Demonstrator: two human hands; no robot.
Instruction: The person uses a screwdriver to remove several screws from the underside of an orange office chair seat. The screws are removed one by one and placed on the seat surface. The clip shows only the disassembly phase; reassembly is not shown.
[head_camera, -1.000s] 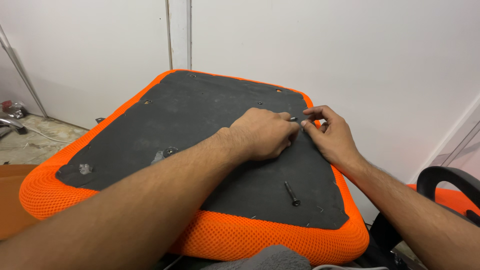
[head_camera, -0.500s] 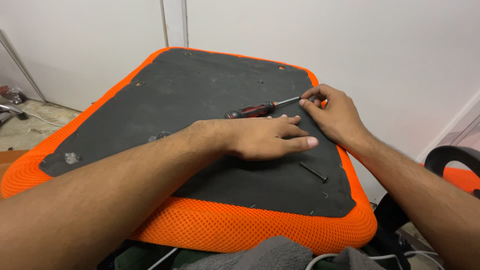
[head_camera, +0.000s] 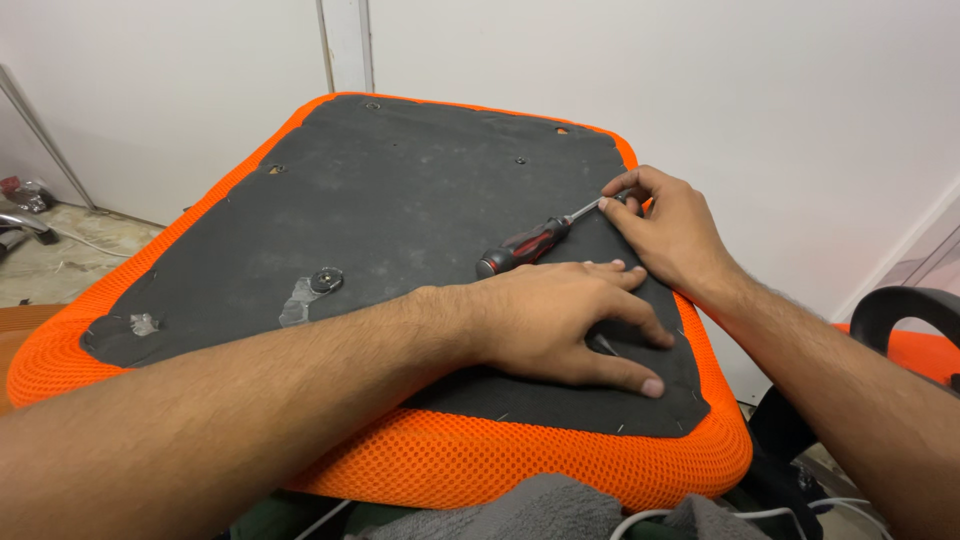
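Note:
An upturned orange mesh chair seat (head_camera: 480, 465) shows its black fabric underside (head_camera: 400, 200). A screwdriver (head_camera: 520, 247) with a red and black handle lies on it. Its metal tip is pinched between the fingers of my right hand (head_camera: 670, 235) near the seat's far right edge. My left hand (head_camera: 570, 320) lies flat with fingers spread near the front right corner. It covers a loose black bolt (head_camera: 603, 346), of which only a bit shows between the fingers. I cannot tell whether the right fingers also hold a small screw.
A round metal fitting (head_camera: 325, 279) and a torn patch (head_camera: 143, 323) sit on the left of the underside. A white wall stands close behind. A black armrest (head_camera: 900, 310) is at right, grey cloth (head_camera: 560, 510) lies below, and a metal chair part (head_camera: 20, 220) is at far left.
My left hand let go of the screwdriver and slid toward the front right, onto the loose bolt. The screwdriver's handle swung toward me while its tip stayed at my right fingers.

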